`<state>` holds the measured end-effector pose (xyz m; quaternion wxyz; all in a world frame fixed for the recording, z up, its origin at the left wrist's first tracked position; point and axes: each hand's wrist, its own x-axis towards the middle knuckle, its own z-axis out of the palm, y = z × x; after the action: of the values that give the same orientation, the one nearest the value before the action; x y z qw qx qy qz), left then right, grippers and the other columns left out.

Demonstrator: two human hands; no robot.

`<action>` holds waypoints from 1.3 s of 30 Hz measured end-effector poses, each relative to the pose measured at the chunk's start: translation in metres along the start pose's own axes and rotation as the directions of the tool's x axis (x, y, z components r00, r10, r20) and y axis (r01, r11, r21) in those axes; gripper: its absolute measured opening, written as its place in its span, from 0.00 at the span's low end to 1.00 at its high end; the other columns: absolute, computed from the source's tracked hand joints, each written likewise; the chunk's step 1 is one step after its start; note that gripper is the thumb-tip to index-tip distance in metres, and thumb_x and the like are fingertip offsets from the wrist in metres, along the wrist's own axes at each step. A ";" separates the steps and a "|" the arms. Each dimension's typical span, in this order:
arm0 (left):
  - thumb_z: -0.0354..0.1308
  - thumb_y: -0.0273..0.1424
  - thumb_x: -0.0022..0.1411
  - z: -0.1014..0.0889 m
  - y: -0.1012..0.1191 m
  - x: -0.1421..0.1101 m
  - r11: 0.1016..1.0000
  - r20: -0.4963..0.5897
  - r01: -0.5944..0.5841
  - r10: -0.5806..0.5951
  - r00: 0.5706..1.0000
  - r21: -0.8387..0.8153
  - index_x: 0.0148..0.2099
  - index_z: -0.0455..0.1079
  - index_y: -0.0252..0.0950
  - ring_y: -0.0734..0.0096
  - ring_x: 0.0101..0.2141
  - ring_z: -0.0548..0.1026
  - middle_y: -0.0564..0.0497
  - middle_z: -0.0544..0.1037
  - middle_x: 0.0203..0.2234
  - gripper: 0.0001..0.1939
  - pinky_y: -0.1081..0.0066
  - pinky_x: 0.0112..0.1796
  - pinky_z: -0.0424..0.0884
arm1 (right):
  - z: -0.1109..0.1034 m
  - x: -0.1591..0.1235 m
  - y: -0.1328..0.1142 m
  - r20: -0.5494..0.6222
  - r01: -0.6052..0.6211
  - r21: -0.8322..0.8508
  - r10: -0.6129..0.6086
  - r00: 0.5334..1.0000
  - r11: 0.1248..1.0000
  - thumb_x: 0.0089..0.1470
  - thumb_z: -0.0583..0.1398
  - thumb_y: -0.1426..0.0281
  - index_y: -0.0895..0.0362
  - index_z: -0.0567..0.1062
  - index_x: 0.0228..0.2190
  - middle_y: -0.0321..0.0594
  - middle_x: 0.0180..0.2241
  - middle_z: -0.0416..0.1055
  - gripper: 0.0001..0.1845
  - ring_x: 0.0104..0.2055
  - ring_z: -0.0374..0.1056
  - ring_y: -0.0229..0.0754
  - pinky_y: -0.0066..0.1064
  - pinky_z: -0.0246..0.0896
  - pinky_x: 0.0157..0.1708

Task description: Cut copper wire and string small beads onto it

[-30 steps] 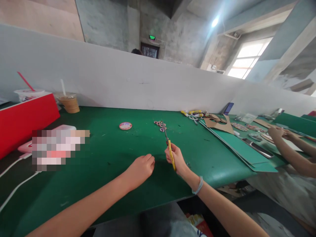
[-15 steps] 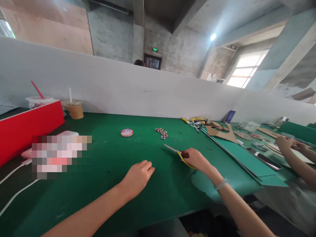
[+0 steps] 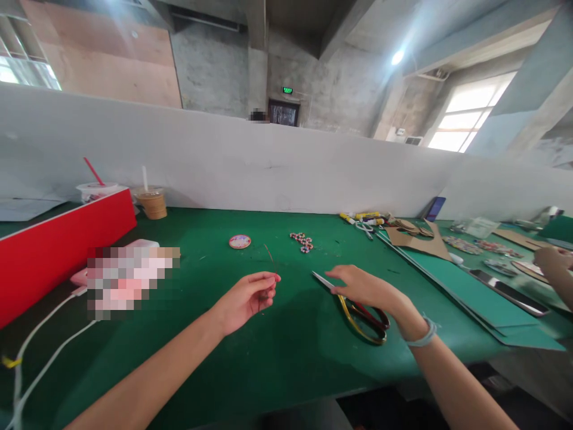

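My left hand point(image 3: 248, 301) is closed in a pinch on a thin red thread point(image 3: 269, 254), whose free end sticks up above the fingertips. Scissors with gold and red handles point(image 3: 344, 306) lie on the green tabletop, blades pointing away to the left. Over their pivot is my right hand point(image 3: 364, 286), fingers stretched and apart, no longer around the handles; whether a fingertip touches the metal I cannot tell. Beyond the hands lie a small beaded piece point(image 3: 303, 242) and a round, pale disc with a red rim point(image 3: 240, 241).
A red panel point(image 3: 67, 251), a partly blurred pink item point(image 3: 134, 275) with white cables and two drink cups stand left. Green boards point(image 3: 470, 292), cut cardboard point(image 3: 414, 242), markers and a phone point(image 3: 510, 292) lie right. Another person's hand point(image 3: 553, 266) shows at the right edge.
My right hand has let go of the scissors' handles, which now rest on the table. The left hand has turned, and the red thread shows in its fingertips. The view has shifted slightly.
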<state>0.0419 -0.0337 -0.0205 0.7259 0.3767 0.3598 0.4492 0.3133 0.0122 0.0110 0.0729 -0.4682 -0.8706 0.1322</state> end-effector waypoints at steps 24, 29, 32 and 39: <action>0.67 0.30 0.47 -0.005 -0.011 0.006 0.968 -0.307 -0.249 0.233 0.923 -0.012 0.33 0.76 0.34 0.76 0.30 0.74 0.53 0.77 0.26 0.09 0.76 0.34 0.69 | 0.077 0.044 -0.093 -0.003 0.029 0.926 -0.069 0.998 0.376 0.49 0.57 0.69 0.58 0.64 0.22 0.34 0.19 0.71 0.08 0.17 0.68 0.34 0.20 0.55 0.13; 0.67 0.31 0.47 -0.002 -0.009 0.005 0.958 -0.327 -0.286 0.275 0.904 0.016 0.33 0.76 0.35 0.77 0.30 0.73 0.53 0.77 0.26 0.09 0.77 0.33 0.68 | 0.080 0.043 -0.096 0.037 -0.009 0.912 -0.059 0.998 0.410 0.47 0.56 0.71 0.58 0.64 0.20 0.35 0.17 0.71 0.07 0.16 0.68 0.34 0.19 0.49 0.10; 0.67 0.31 0.48 -0.001 -0.007 0.005 0.960 -0.339 -0.278 0.273 0.901 0.034 0.32 0.76 0.35 0.77 0.30 0.73 0.54 0.76 0.26 0.08 0.77 0.34 0.67 | 0.079 0.042 -0.096 0.051 -0.006 0.889 -0.085 0.995 0.458 0.47 0.56 0.71 0.58 0.64 0.20 0.34 0.17 0.71 0.07 0.16 0.68 0.34 0.19 0.47 0.10; 0.63 0.33 0.52 0.006 -0.006 -0.001 0.915 -0.223 -0.286 0.353 0.909 0.284 0.31 0.74 0.34 0.76 0.25 0.69 0.53 0.74 0.22 0.07 0.76 0.27 0.64 | 0.056 0.037 -0.084 -0.074 0.101 0.847 -0.072 0.995 0.522 0.52 0.57 0.64 0.59 0.72 0.26 0.35 0.21 0.72 0.11 0.18 0.67 0.33 0.21 0.48 0.13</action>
<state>0.0491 -0.0379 -0.0230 0.5342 0.4526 0.4407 0.5617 0.2120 -0.0100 -0.0173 0.3106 -0.3316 -0.7173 0.5282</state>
